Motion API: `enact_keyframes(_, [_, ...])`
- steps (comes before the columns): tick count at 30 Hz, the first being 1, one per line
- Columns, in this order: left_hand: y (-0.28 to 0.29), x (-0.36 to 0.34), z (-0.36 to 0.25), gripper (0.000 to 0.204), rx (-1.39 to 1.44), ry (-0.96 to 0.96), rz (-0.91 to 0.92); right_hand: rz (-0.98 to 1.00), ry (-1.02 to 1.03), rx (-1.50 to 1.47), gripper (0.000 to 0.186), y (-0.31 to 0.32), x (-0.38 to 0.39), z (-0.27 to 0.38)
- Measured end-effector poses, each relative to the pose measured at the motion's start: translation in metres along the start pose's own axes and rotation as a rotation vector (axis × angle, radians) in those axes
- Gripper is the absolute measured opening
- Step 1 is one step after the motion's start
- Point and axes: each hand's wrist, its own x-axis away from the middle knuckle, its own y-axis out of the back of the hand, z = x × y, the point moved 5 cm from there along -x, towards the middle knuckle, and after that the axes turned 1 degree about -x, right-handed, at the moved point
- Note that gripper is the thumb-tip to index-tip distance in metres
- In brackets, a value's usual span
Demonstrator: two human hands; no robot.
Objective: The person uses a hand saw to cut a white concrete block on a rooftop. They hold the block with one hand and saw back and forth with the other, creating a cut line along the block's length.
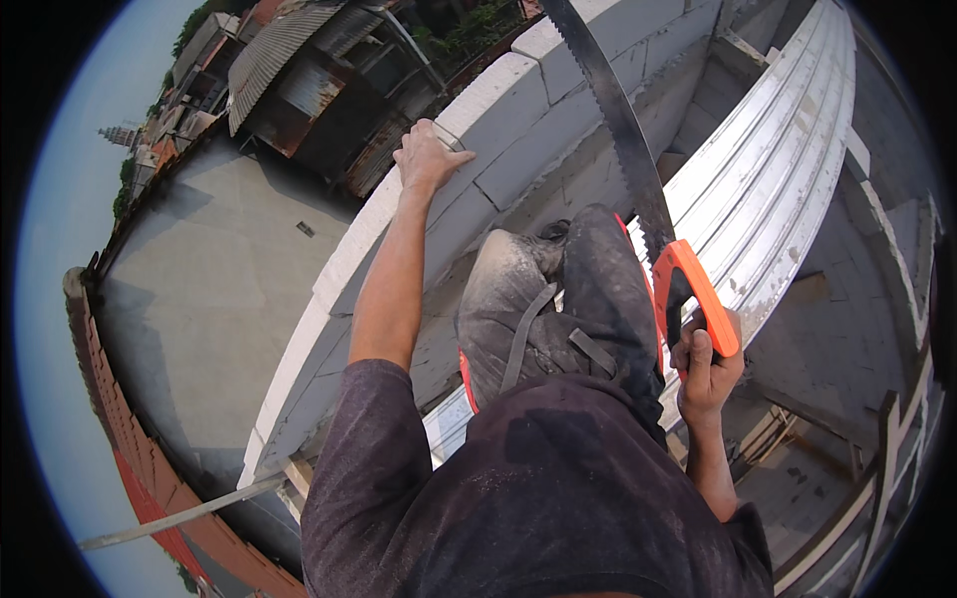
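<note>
My right hand [710, 371] is wrapped round the orange handle of a hand saw [638, 164]. Its dark, coarse-toothed blade points up and away from me, to the right of the wall and apart from it. On top of a wall of pale lightweight blocks [508, 95] rests my left hand [429, 157], fingers spread over the edge and thumb stretched out to the right. Nothing is held in that hand. Below the saw handle, part of my right palm is hidden.
Ribbed metal sheeting [768, 169] runs under and beside my legs. To its right, a deep drop shows wooden beams [877, 478] and block walls. Beyond the wall on the left lies a lower concrete surface [229, 289], with rusty roofs [289, 60] behind it.
</note>
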Motion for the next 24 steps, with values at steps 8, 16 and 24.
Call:
enact_keyframes(8, [0.002, -0.006, -0.003, 0.107, -0.085, 0.015, 0.017, -0.090, -0.029, 0.048, 0.025, 0.005, -0.004, -0.001])
enact_keyframes(16, [0.006, -0.006, -0.004, 0.099, -0.037, 0.011, 0.038, -0.060, -0.056, 0.010, 0.027, 0.000, -0.003, -0.010])
enact_keyframes(24, [0.001, -0.004, 0.001, 0.102, -0.006, -0.020, -0.013, -0.010, -0.042, -0.013, 0.033, -0.004, -0.006, -0.015])
